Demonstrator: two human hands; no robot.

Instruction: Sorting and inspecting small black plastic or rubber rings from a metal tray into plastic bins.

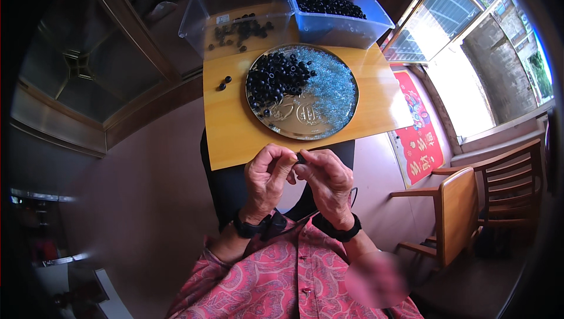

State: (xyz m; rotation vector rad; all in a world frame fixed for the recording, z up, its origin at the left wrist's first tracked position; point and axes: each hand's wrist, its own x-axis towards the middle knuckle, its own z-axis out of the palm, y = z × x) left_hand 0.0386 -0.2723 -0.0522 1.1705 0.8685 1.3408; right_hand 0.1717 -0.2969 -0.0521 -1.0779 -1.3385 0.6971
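Note:
My left hand (269,179) and my right hand (326,182) meet just off the near edge of the table. Their fingertips pinch one small black piece (301,158), mostly hidden by the fingers. In front of them a round metal tray (276,126) with an embossed base rests on the table. Small round black pieces (275,78), some showing a hollow ring-like opening, are heaped on its left side. Many tiny clear bluish pieces (332,92) spread over its right side.
The yellow wooden table (226,137) carries two loose black pieces (224,83) left of the tray. At its far end stand a clear bin (202,16) with scattered black pieces and a fuller bluish bin (335,28). A wooden chair (458,216) stands at right, near a red mat (420,137).

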